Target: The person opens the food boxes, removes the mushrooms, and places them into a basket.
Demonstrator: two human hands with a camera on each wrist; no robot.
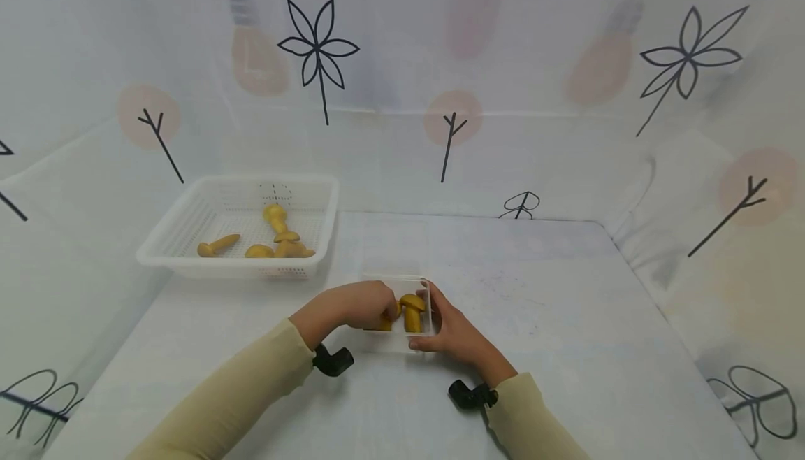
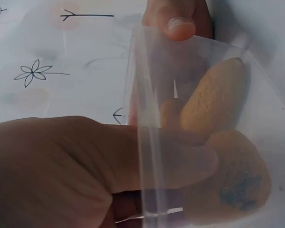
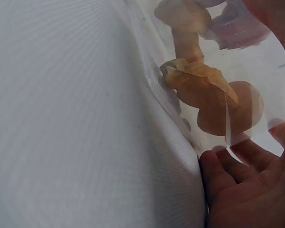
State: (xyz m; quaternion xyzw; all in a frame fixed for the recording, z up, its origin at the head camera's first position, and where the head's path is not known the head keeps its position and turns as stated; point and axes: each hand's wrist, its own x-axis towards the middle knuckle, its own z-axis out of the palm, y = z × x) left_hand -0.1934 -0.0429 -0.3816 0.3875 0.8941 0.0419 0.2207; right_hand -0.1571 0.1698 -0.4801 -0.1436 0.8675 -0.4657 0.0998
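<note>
A clear plastic box [image 1: 395, 342] stands on the table in front of me, its lid apparently folded back. My left hand [image 1: 360, 304] reaches into its left part. There it holds a yellow-brown mushroom [image 2: 244, 166], with the thumb lying along it in the left wrist view. To the right, inside the box, another mushroom [image 1: 412, 312] stands cap up. My right hand [image 1: 462, 334] grips the box by its right side, thumb at the near corner and fingers at the far one. The right wrist view shows mushrooms [image 3: 230, 111] through the clear wall.
A white perforated basket [image 1: 220, 268] stands at the back left, with several yellow mushrooms [image 1: 274, 215] in it. White patterned cloth [image 1: 390, 152] hangs behind the table and at both sides. White covering [image 1: 566, 306] spreads over the table to the right of the box.
</note>
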